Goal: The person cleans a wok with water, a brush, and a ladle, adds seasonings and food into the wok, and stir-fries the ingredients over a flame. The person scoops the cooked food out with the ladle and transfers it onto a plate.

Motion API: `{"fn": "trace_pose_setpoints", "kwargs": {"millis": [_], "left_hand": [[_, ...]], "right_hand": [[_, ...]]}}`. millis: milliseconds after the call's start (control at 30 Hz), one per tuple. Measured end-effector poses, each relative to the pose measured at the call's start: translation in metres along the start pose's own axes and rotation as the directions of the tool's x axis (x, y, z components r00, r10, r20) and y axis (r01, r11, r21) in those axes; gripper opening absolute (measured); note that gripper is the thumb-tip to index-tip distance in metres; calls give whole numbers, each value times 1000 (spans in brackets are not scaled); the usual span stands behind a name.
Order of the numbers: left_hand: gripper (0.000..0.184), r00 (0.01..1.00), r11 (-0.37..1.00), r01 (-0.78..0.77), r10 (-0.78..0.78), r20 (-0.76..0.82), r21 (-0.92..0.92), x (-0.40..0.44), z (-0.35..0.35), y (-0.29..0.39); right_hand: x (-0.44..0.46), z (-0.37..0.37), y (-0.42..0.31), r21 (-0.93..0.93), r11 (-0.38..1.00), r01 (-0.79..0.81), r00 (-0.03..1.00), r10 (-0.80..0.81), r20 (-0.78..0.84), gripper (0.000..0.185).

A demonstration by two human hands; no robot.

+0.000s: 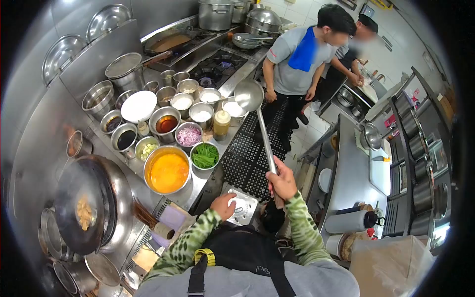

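Note:
My right hand is closed around the handle of a long steel ladle. The ladle's wide round bowl is raised over the floor mat, near a co-worker. In front of my body, my left hand holds nothing that I can make out, its fingers loosely bent. Beside it is a pale metal stool top with holes; whether they touch is unclear. Closest on the counter are a pot of beaten egg, a bowl of chopped greens and a bowl of sliced red onion.
At left, a steaming wok holds a little browned food. Several seasoning bowls, a squeeze bottle and a white plate crowd the counter. Gas burners lie beyond. A co-worker stands ahead; a steel shelf is at right.

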State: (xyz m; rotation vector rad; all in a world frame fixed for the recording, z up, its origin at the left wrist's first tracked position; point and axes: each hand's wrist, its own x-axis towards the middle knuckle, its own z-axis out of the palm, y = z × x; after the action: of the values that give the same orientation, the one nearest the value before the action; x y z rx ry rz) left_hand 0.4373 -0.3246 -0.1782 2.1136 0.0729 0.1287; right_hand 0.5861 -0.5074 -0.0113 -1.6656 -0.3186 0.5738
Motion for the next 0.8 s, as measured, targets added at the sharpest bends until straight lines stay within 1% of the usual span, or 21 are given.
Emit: {"fn": "trace_pose_setpoints", "kwargs": {"millis": [33, 100, 133, 167, 233, 267, 300, 367, 433, 467, 500, 533, 567, 667, 767, 800], "left_hand": [[42, 996, 997, -75, 76, -40, 21, 24, -2, 6], [47, 984, 985, -128, 141, -109, 120, 74, -3, 9], [51, 988, 977, -85, 108, -110, 194, 95, -7, 14], [55, 991, 963, -44, 77, -114, 266, 117, -12, 19], [64, 999, 936, 17, 0, -48, 351, 162, -21, 23], [68, 999, 918, 29, -13, -44, 395, 182, -23, 21], [72, 999, 898, 41, -26, -41, 438, 201, -26, 19], [83, 992, 908, 125, -127, -21, 399, 235, -29, 15], [97, 969, 877, 225, -248, 0, 425, 260, -38, 21], [103, 972, 875, 232, -229, -59, 424, 271, -34, 11], [106, 968, 870, 247, -239, -73, 426, 282, -30, 0], [108, 966, 866, 258, -234, -108, 429, 287, -30, -2], [110, 963, 861, 268, -228, -143, 432, 292, -29, -4], [112, 940, 859, 341, -323, -110, 382, 300, -36, 3], [111, 924, 848, 375, -373, -79, 374, 300, -42, 10], [113, 933, 856, 353, -350, -79, 378, 304, -34, -3]], "right_hand": [[16, -2, 5, -99, 995, 0, 1000, -3, -29, 63], [46, -3, 18, -292, 956, -12, 996, -13, -83, 63], [59, -6, 30, -446, 895, 26, 993, -77, -95, 64], [66, -4, 36, -524, 845, 110, 979, -182, -88, 64], [75, 3, 43, -671, 695, 258, 922, -384, -43, 63], [75, 9, 32, -688, 703, 182, 955, -293, -46, 64], [77, 12, 35, -709, 678, 194, 951, -308, -34, 65], [80, 18, 37, -748, 651, 128, 967, -248, -50, 66], [80, 24, 38, -749, 654, 107, 975, -217, -50, 67], [81, 26, 41, -760, 642, 105, 975, -219, -50, 67], [80, 28, 43, -770, 630, 103, 974, -219, -49, 67], [80, 29, 47, -778, 615, 129, 964, -262, -47, 68], [80, 30, 49, -770, 625, 125, 967, -249, -45, 68], [78, 33, 48, -745, 658, 108, 976, -211, -45, 68], [76, 34, 43, -728, 675, 121, 974, -222, -45, 68], [75, 35, 39, -706, 702, 90, 980, -189, -62, 67]]}}
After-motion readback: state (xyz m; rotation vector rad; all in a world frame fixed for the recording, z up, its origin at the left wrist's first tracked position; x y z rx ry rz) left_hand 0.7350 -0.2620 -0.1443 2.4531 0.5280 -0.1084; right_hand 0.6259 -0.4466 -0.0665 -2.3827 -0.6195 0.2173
